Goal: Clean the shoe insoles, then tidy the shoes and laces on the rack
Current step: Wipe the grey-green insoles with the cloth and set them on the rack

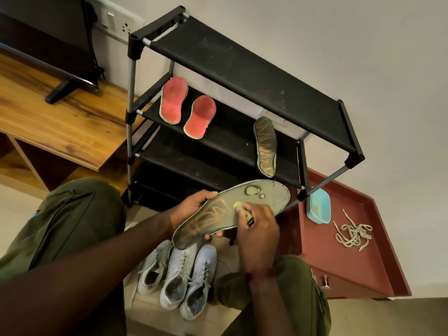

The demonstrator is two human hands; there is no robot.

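Note:
My left hand (191,209) grips a dark green insole (266,194) by its heel half, held flat in front of the black shoe rack (242,66). My right hand (257,236) pinches a small yellow-green cleaning piece (238,205) and presses it on the insole's middle. Wet blotches show near the insole's toe. Two red insoles (188,107) and another dark insole (265,146) lean on the rack's second shelf. Three white sneakers (179,277) stand on the floor between my knees. Loose laces (352,232) lie on a red-brown tray.
A light blue tub (318,207) sits on the red-brown tray (358,267) to the right of the rack. A wooden TV unit (60,122) with a screen's stand is at the left. My knees in olive trousers flank the sneakers.

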